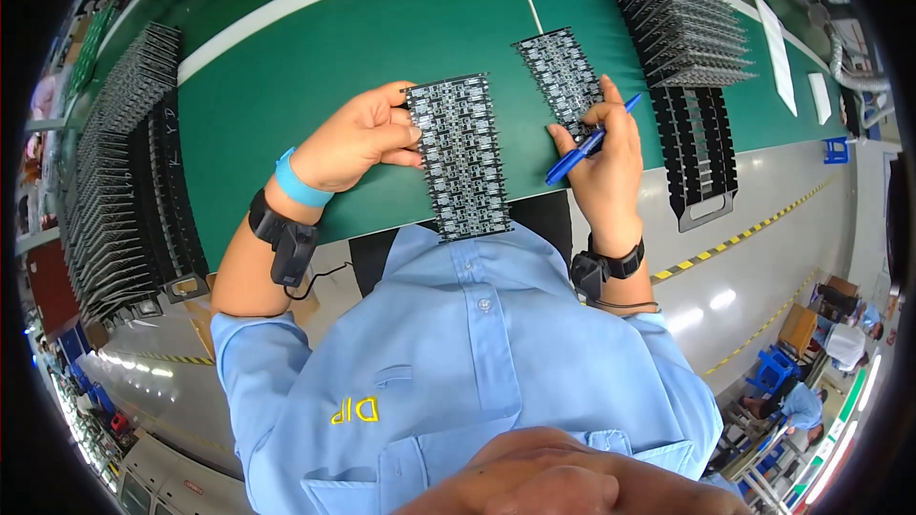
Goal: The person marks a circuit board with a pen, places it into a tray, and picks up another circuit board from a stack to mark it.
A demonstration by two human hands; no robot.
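My left hand [358, 138] grips the left edge of a long black circuit board panel [461, 157] and holds it over the green table [315, 67]. A blue band and a black wrist strap sit on that wrist. My right hand [606, 157] holds a blue pen [590, 141] with its tip pointing down-left. The fingers of this hand also rest on the lower end of a second black circuit board panel [563, 76], which lies flat on the table.
Rows of black racks filled with upright boards stand at the left [124, 181] and at the far right [682, 19]. An empty black rack section [701, 157] lies below the right stack. White strips lie at the right. Other people sit in the background at lower right.
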